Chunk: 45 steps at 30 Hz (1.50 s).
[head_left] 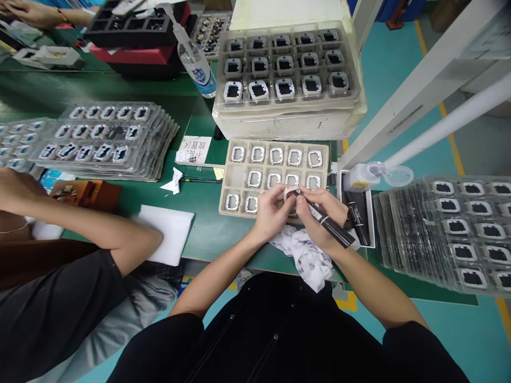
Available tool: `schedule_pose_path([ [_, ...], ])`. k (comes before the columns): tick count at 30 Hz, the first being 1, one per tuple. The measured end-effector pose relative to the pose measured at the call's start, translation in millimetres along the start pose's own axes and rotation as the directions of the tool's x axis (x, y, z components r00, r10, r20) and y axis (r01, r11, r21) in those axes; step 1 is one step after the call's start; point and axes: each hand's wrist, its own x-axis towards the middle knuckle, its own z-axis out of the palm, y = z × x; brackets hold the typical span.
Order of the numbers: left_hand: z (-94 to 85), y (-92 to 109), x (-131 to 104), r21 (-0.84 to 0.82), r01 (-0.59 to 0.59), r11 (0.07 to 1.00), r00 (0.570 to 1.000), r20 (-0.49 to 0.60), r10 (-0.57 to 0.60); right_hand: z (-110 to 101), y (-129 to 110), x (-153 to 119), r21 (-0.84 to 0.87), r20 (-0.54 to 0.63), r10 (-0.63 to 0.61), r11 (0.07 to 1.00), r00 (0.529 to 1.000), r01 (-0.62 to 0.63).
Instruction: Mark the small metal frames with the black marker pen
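Over the front of a beige compartment tray (235, 173), my left hand (272, 211) pinches a small whitish square frame (291, 190) by its edge. A black marker pen (332, 227) with a white label is gripped in my right hand (324, 213), its tip end at the frame. The right fingertips also come close to the frame, and the exact contact is hidden by the fingers. Silver square frames (295, 157) lie in most visible pockets of the tray; one pocket at the left of the middle row holds none. Beneath my hands, a stained white cloth (309, 255) hangs over the table edge.
Stacked clear trays of frames stand right (463, 234) and left (107, 138); another tray (285, 69) tops a white box behind. A pump bottle (197, 66) stands back left. An open box (373, 218) holds markers and a small bottle. A co-worker's arm (99, 226) reaches in at left.
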Motion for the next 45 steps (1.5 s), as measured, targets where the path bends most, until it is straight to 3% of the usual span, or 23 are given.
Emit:
schedule_pose_path([
  [12,-0.7,-6,-3,0.167,-0.037,0.985,0.999,-0.003,0.038,2,3,-2,-0.020,0.000,0.020,1.000,1.000,-0.020],
  [19,0.3,-2,-7,0.268,-0.081,0.960,0.996,-0.024,0.091,7,4,-4,-0.037,-0.038,-0.058,0.998,0.998,0.057],
  [28,1.9,1,-7,0.270,-0.037,0.962,0.995,-0.083,0.061,9,13,-6,-0.070,-0.048,-0.153,0.986,0.987,0.150],
  [34,2.4,2,-6,0.234,-0.026,0.972,0.997,-0.070,0.044,7,6,-4,-0.036,-0.019,-0.046,0.998,0.999,0.045],
  [45,3.2,3,-3,0.158,0.015,0.987,0.997,-0.077,-0.003,5,2,0,-0.032,0.002,-0.033,0.999,0.999,0.033],
])
